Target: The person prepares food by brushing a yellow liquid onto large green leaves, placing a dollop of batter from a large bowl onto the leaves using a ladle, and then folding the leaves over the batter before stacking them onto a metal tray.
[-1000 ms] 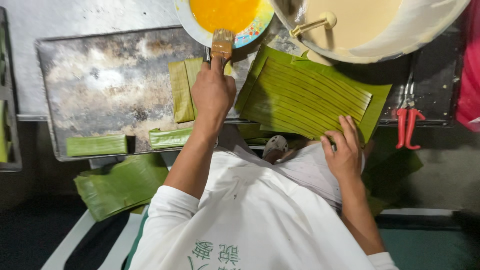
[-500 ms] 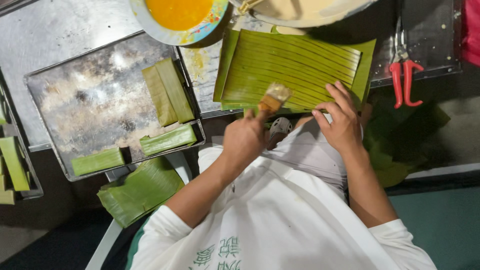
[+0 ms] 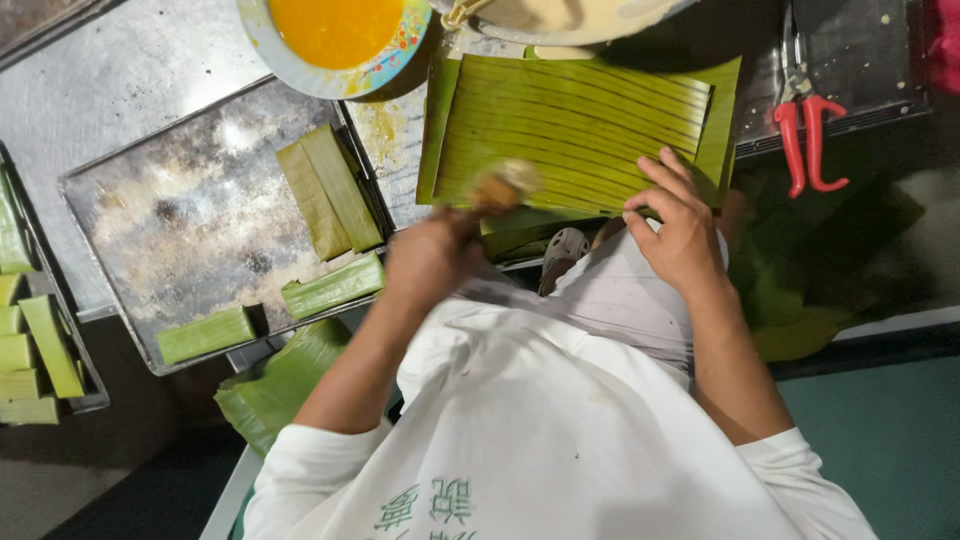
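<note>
Gripping a small brush (image 3: 505,185) in my left hand (image 3: 430,255), I have my fingers curled shut around its handle, and the motion blurs both. Its bristle end sits on the near edge of the banana leaf (image 3: 580,130), which is spread flat on the surface (image 3: 150,60) in front of me. My right hand (image 3: 680,225) lies open on the same near edge, fingers stretched and a little apart, fingertips pressing the leaf and holding nothing.

Just beyond the leaf stand a bowl of orange liquid (image 3: 335,35) and a large basin of pale batter (image 3: 570,15). To my left, a metal tray (image 3: 190,215) carries several folded leaf parcels (image 3: 330,190). A second tray of parcels (image 3: 30,330) shows at the far left edge. Red-handled scissors (image 3: 808,135) lie well to the right of the leaf.
</note>
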